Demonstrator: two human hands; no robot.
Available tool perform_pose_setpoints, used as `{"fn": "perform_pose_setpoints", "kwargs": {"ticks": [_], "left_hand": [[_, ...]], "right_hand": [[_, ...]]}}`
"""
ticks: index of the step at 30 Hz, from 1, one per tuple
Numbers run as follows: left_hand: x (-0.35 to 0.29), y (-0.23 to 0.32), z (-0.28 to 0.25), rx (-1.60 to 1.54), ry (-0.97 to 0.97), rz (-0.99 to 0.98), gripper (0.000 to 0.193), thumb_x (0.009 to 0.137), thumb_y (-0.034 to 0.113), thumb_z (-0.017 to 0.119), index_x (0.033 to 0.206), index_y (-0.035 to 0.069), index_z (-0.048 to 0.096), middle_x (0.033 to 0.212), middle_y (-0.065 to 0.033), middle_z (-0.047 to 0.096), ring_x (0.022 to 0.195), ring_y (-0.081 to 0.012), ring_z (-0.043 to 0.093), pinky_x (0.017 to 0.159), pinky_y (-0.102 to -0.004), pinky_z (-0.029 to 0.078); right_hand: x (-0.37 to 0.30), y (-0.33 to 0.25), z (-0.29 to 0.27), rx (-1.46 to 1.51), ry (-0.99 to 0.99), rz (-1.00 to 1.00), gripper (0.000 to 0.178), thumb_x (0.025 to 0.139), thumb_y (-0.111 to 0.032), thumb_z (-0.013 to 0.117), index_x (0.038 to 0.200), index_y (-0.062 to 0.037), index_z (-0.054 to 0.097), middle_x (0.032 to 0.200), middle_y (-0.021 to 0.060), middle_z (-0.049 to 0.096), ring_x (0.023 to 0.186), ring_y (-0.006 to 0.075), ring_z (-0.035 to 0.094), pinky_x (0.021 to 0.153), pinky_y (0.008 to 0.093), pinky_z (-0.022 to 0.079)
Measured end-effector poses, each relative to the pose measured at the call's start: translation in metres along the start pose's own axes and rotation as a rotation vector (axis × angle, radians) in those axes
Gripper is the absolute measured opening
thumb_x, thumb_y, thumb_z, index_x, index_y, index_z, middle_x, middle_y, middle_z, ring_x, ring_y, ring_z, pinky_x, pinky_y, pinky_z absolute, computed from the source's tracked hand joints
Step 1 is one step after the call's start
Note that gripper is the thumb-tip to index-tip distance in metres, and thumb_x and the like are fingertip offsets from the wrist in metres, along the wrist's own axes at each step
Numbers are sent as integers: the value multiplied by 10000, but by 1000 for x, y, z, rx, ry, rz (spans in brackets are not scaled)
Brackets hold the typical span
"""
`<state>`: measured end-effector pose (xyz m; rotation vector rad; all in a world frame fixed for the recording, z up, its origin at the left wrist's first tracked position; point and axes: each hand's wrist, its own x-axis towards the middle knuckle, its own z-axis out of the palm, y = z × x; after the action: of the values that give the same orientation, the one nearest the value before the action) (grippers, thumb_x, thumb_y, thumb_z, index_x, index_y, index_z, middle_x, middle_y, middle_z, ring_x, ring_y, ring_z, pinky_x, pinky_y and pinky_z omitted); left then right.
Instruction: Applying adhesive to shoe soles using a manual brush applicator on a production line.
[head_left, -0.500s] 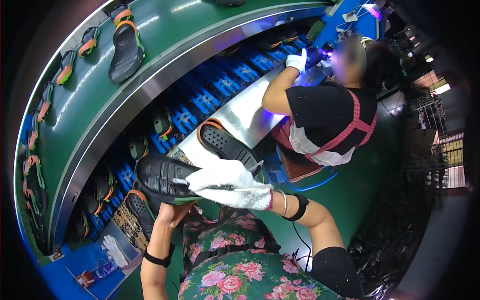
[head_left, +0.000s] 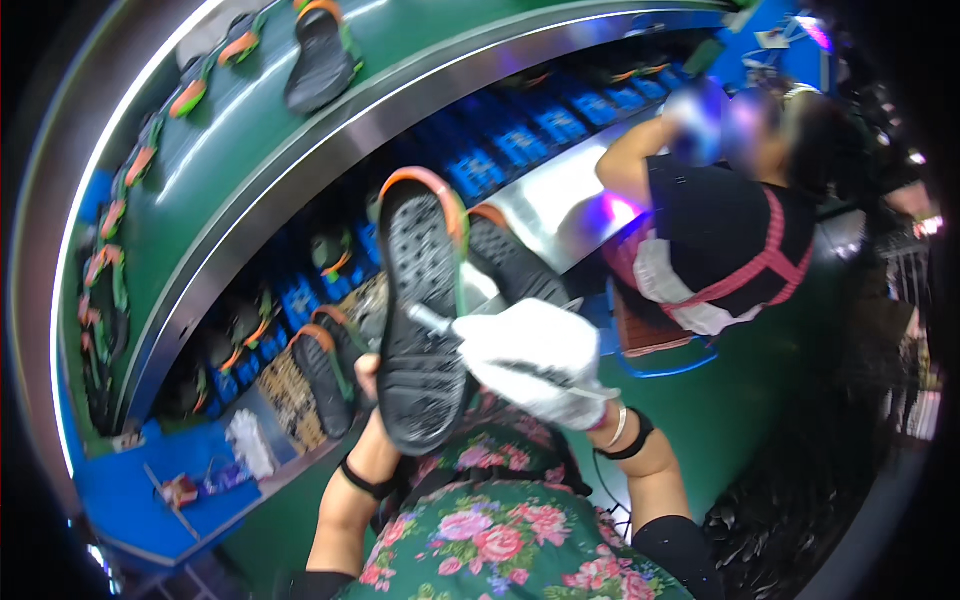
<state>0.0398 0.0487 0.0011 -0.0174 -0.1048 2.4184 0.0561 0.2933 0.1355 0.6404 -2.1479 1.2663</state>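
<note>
A black shoe sole point(head_left: 418, 360) with an orange and green rim is held up before my apron, its holed, wet-looking face toward me. My bare left hand point(head_left: 369, 380) grips it at its lower left edge, thumb showing and most fingers hidden behind. In a white glove, my right hand point(head_left: 535, 360) is closed around a slim tool with a grey tip point(head_left: 430, 320), perhaps a brush, touching the sole's middle. Another black sole point(head_left: 515, 265) lies behind on the metal bench. More soles point(head_left: 323, 375) lean on the patterned board to the left.
A green conveyor point(head_left: 220, 150) with several soles curves across the left and back. Below it stands a rack with blue holders point(head_left: 520, 145). A blue table point(head_left: 110, 505) bears a white glove point(head_left: 250, 445). A co-worker point(head_left: 735, 230) sits at the right.
The sole has turned from lying crosswise to upright, its orange end now at the top. My right hand has moved right and the tool's tip sits on the sole's middle. The whole view has shifted.
</note>
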Motion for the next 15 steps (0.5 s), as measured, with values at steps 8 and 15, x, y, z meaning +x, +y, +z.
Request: {"fn": "perform_pose_setpoints", "kwargs": {"ticks": [8,15], "left_hand": [[24,-39,23,-68,-35,13,1001,929,756,570,1660,137,280,1672,-160,369,1502,-386,414,1245,-602,319],[9,-29,9,105,137,-44,898,995,717,479,1666,156,275,1676,-168,359,1501,-403,415,1242,-624,330]], "right_hand": [[27,10,6,-78,-20,-75,284,732,12,840,1009,-41,802,1047,145,796,881,272,754,762,364,590],[46,12,21,-168,-145,-112,401,782,9,776,1172,-79,791,1209,138,773,1034,277,745,836,363,582]]}}
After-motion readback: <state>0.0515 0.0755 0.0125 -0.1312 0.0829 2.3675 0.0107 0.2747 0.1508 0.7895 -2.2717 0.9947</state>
